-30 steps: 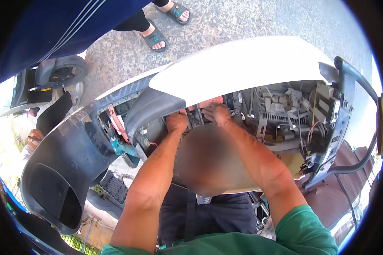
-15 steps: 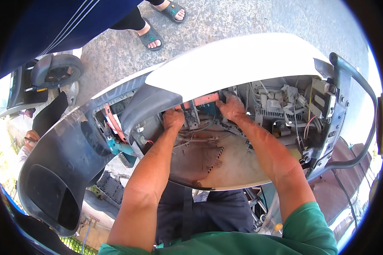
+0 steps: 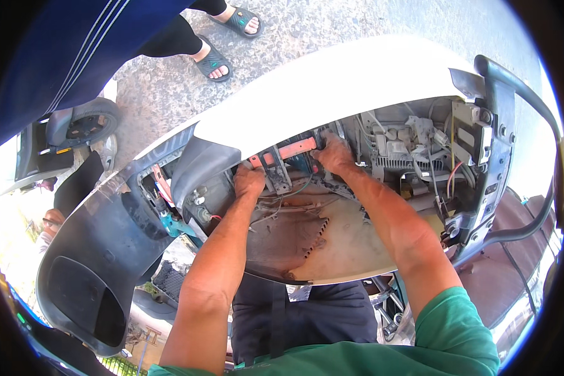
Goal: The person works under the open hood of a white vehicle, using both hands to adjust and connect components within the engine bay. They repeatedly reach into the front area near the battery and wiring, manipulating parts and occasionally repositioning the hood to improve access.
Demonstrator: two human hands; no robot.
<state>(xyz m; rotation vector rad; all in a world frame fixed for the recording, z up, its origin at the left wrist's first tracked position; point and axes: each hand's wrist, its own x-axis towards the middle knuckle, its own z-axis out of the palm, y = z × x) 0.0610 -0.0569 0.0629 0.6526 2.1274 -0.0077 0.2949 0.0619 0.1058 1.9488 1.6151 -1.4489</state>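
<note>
Both my arms reach into the open body of a scooter with a white side panel (image 3: pixel 332 84). Inside it a red-orange bar (image 3: pixel 297 148) lies crosswise, with dark metal brackets (image 3: pixel 276 170) beside it. My left hand (image 3: pixel 249 180) is closed at the bar's left end, its fingertips partly hidden. Curled at the right end is my right hand (image 3: pixel 333 153), with its fingers bent over the edge and partly out of sight. Below the hands, thin cables cross above a brown and cream inner panel (image 3: pixel 341 241).
Wiring and a finned unit (image 3: pixel 395 156) sit at the right, near a black tubular rail (image 3: pixel 536 119). A teal power tool (image 3: pixel 172 224) rests at the left by a dark plastic panel (image 3: pixel 103 235). Another person's sandalled feet (image 3: pixel 216 66) stand across from me.
The view has shifted slightly, so the scooter sits a little further left. More of the red-orange bar and its brackets shows between my hands, which remain at its ends.
</note>
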